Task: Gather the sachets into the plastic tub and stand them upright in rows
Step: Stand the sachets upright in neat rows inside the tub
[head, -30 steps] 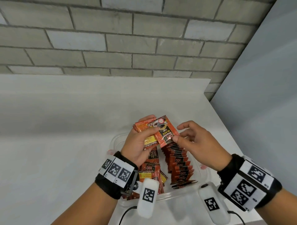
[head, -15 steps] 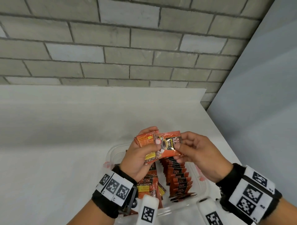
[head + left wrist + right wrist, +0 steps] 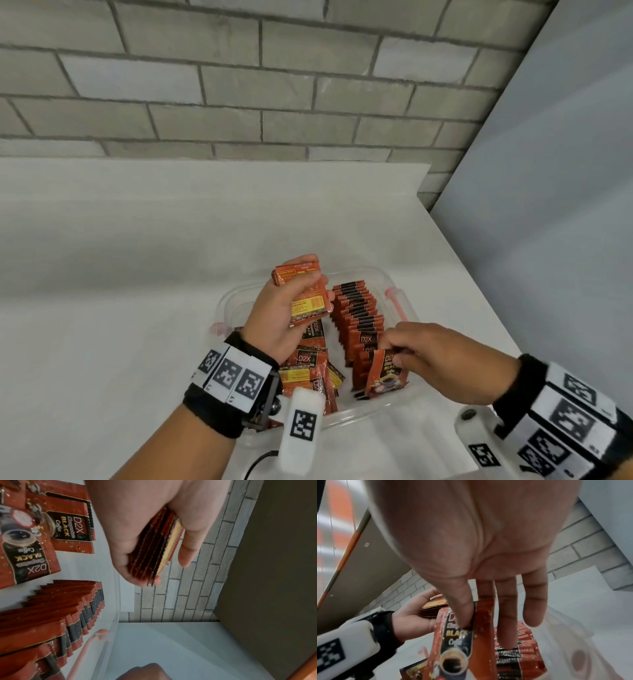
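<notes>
A clear plastic tub [image 3: 373,274] sits on the white table. Along its right side stands a row of red and black coffee sachets [image 3: 358,311], upright and leaning. Loose sachets [image 3: 310,371] lie flat on the tub's left side. My left hand [image 3: 284,308] grips a stack of several sachets [image 3: 306,294] above the tub's left half; the stack's edges [image 3: 152,555] show in the left wrist view. My right hand [image 3: 428,356] pinches a single sachet [image 3: 385,375] by its top at the near end of the row, thumb on its front [image 3: 455,635].
The white table [image 3: 137,274] runs back to a grey brick wall [image 3: 239,85]. Its right edge lies close to the tub, with a grey wall panel [image 3: 565,205] beyond. Pink latches [image 3: 394,301] stick out from the tub's sides.
My right hand has pulled one sachet off the stack in the left hand and carried it down to the near end of the standing row. The left hand keeps its stack.
</notes>
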`<action>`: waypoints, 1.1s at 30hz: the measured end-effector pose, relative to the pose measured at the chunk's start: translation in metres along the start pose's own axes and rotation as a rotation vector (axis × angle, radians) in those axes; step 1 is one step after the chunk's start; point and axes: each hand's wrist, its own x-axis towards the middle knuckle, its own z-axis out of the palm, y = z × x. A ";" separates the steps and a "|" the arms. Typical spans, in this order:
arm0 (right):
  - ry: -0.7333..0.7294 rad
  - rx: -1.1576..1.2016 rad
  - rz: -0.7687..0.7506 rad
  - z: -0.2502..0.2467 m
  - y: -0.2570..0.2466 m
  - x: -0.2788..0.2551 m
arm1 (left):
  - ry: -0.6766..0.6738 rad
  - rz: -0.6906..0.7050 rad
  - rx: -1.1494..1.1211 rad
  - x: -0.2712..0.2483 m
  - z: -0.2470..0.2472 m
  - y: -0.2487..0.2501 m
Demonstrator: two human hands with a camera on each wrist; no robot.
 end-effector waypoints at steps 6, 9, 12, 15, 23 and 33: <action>-0.083 -0.117 0.026 0.004 -0.002 0.006 | 0.006 -0.016 0.044 -0.001 0.003 -0.001; -0.097 -0.195 0.031 0.012 0.000 0.010 | 0.006 -0.025 0.044 -0.002 0.002 -0.002; -0.058 -0.294 0.005 0.021 0.001 0.009 | 0.012 -0.021 0.047 -0.004 0.000 -0.003; -0.060 -0.361 0.031 0.024 0.001 0.007 | 0.019 -0.021 0.052 -0.005 0.000 -0.003; -0.018 -0.457 0.039 0.022 -0.004 0.010 | 0.029 -0.028 0.068 -0.007 -0.001 -0.004; -0.048 -0.543 0.027 0.019 -0.011 0.022 | 0.003 -0.039 0.056 -0.005 -0.002 -0.007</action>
